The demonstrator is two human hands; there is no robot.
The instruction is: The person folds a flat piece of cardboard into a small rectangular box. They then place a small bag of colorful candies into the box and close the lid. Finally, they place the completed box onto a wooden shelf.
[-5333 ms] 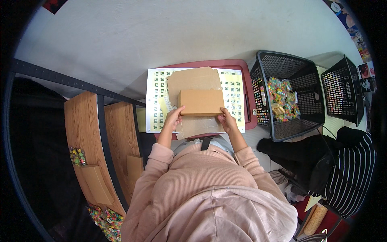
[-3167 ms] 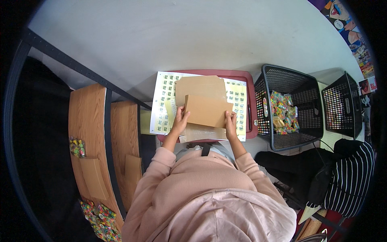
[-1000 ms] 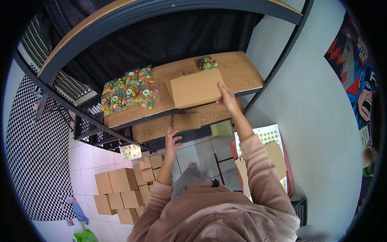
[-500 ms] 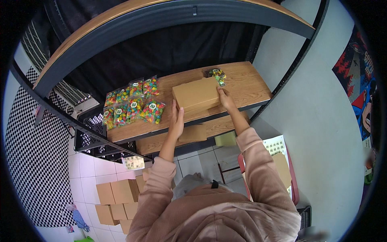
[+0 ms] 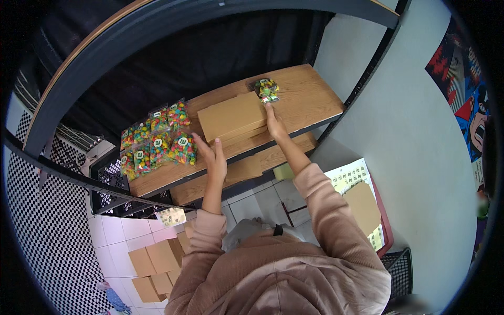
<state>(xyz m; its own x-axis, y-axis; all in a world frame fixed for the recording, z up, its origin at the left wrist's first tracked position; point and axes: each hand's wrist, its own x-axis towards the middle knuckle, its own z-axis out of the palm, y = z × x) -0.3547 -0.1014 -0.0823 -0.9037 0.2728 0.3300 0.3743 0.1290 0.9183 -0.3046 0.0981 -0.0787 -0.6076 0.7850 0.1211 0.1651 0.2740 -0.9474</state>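
Observation:
A closed brown cardboard box [image 5: 232, 116] sits on the wooden tabletop of the shelf unit. My left hand [image 5: 215, 160] is by its near left corner, thumb and fingers spread, holding nothing. Against the box's right end is my right hand [image 5: 275, 124], its fingers stretched out along the side, not wrapped round it. Just beyond those fingertips lies a clear bag of colourful sweets [image 5: 268, 90]. To the left of the box, several more bags of mixed bright sweets [image 5: 182, 149] with round labels are laid out in two rows.
A lower shelf [image 5: 286, 152] holds a flat brown cardboard piece [image 5: 244, 172]. Black crates [image 5: 113, 176] stand at the left. Several brown boxes [image 5: 155, 260] are on the tiled floor. Label sheets [image 5: 346, 176] and cardboard [image 5: 362, 207] lie on a red-edged surface at the right.
The box has come down onto the tabletop. My left hand has moved off its side and spread its fingers; the right hand stays at the right end. The whole view has shifted slightly.

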